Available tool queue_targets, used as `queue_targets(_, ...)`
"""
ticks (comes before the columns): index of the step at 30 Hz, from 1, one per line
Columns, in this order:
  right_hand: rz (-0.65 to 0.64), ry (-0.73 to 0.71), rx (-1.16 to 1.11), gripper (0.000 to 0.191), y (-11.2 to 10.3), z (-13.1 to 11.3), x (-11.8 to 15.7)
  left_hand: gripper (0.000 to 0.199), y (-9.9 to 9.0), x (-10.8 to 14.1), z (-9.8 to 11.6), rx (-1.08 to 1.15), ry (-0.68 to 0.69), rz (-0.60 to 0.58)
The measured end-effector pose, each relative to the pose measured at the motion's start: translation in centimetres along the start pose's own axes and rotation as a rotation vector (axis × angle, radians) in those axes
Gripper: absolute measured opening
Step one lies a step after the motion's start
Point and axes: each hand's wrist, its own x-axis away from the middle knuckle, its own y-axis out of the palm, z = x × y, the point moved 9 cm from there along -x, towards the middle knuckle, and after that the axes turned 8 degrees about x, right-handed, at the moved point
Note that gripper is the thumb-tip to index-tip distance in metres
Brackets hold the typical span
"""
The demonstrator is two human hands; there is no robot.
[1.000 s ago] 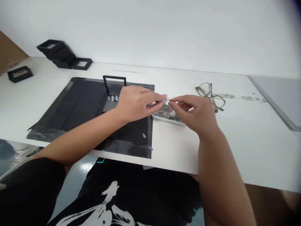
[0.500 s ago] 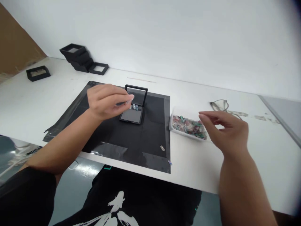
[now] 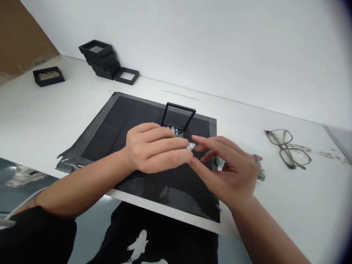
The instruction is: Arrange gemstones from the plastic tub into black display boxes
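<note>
My left hand (image 3: 159, 148) is closed, pinching a small shiny whitish piece (image 3: 191, 146), perhaps a wrapped stone, at its fingertips. Facing it from the right, my right hand (image 3: 228, 167) has its thumb and fingers apart around that piece; its thumb tip is by my left fingertips. Behind the hands stands a small black case (image 3: 178, 117) with its clear-windowed lid raised. Several small bluish, glossy pieces (image 3: 174, 131) lie in it, partly covered by my left hand. The tub with colourful wrapped pieces (image 3: 260, 168) is mostly hidden behind my right hand.
A black mat (image 3: 107, 128) is taped to the white table (image 3: 79, 99). Stacked black frames (image 3: 101, 58) stand at the back left, with a single black frame (image 3: 127, 76) beside them and another black box (image 3: 48, 76) farther left. Eyeglasses (image 3: 288, 148) lie at right.
My right hand has moved left from beside the tub to meet my left hand. My left hand has come right and lower, still pinching a small piece. The view has shifted.
</note>
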Motion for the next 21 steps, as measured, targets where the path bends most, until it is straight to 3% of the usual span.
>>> queue_targets(6, 0.134, -0.008, -0.066, 0.045, -0.2, -0.1, 1.4, 0.003, 0.1, 0.2, 0.3, 0.041, -0.017, -0.030)
queue_targets(13, 0.205, -0.066, -0.020, 0.049, -0.5, -1.2, 1.7, 0.010, 0.0, -0.2, 1.5, 0.036, 0.035, -0.047)
queue_targets(21, 0.225, -0.079, -0.059, 0.052, -0.7, -0.7, 2.1, 0.006, -0.3, -0.6, 1.3, 0.112, -0.024, -0.107)
